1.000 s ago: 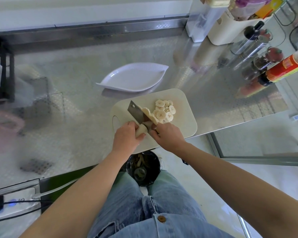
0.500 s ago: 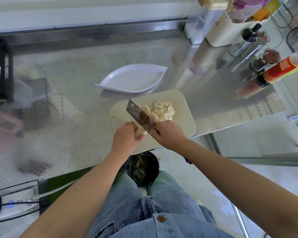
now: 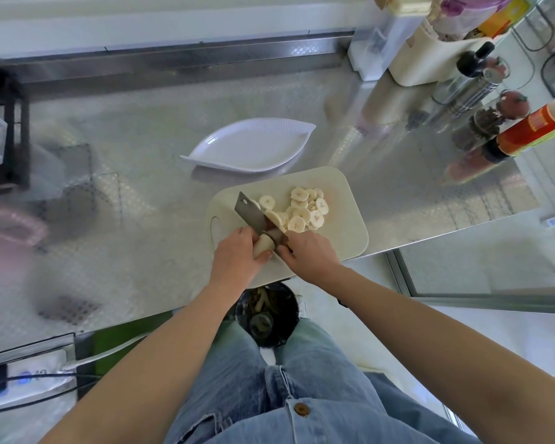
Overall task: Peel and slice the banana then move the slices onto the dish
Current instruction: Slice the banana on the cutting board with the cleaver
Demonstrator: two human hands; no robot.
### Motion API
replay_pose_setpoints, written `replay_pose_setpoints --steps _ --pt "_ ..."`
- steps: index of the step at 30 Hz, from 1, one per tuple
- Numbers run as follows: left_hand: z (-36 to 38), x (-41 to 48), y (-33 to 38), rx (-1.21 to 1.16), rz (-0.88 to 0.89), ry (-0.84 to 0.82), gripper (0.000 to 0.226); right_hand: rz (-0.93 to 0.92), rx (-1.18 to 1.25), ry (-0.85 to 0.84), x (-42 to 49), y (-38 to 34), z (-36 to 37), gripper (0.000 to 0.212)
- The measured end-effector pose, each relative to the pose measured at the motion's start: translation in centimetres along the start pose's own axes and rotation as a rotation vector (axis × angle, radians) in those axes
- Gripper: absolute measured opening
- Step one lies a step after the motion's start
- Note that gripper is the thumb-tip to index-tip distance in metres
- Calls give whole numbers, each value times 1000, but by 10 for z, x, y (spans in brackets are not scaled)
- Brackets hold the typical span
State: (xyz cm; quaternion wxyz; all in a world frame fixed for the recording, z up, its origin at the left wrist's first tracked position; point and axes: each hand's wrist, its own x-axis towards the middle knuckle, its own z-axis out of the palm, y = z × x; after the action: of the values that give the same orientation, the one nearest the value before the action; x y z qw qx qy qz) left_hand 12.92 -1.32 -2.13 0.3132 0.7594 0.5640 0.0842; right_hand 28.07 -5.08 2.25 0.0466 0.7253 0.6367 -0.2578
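A short peeled banana stub (image 3: pixel 263 245) lies on the cream cutting board (image 3: pixel 343 225), and my left hand (image 3: pixel 237 256) holds it between curled fingers and thumb. My right hand (image 3: pixel 308 251) grips the handle of a small cleaver (image 3: pixel 250 211), whose blade stands on the board against the stub's cut end. Several round banana slices (image 3: pixel 302 209) lie in a loose pile to the right of the blade. The white leaf-shaped dish (image 3: pixel 250 149) sits just beyond the board with nothing in it.
Bottles, a red-labelled sauce bottle (image 3: pixel 532 131) and cream containers (image 3: pixel 423 56) crowd the steel counter's back right. A dark rack (image 3: pixel 7 129) and a pink object (image 3: pixel 10 227) are at the left. A black bin (image 3: pixel 266 312) with peel stands below the counter edge between my knees.
The cleaver rose and came down again on the stub, one more slice joined the pile, and the stub in my left hand is shorter.
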Motion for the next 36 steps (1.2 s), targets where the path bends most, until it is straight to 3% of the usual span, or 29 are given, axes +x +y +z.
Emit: replay_pose_setpoints --steps 6,27,32,36 --pt "-2 2 1 11 -13 -26 34 -31 52 93 -8 5 -17 28" --pt "-3 -2 3 -35 -19 -7 34 -35 -11 27 0 -4 4 24" --pt "-1 -16 2 -5 26 48 53 -23 -3 16 1 0 6 23" --pt "2 -23 -2 -2 24 81 36 -15 39 50 0 1 -1 25"
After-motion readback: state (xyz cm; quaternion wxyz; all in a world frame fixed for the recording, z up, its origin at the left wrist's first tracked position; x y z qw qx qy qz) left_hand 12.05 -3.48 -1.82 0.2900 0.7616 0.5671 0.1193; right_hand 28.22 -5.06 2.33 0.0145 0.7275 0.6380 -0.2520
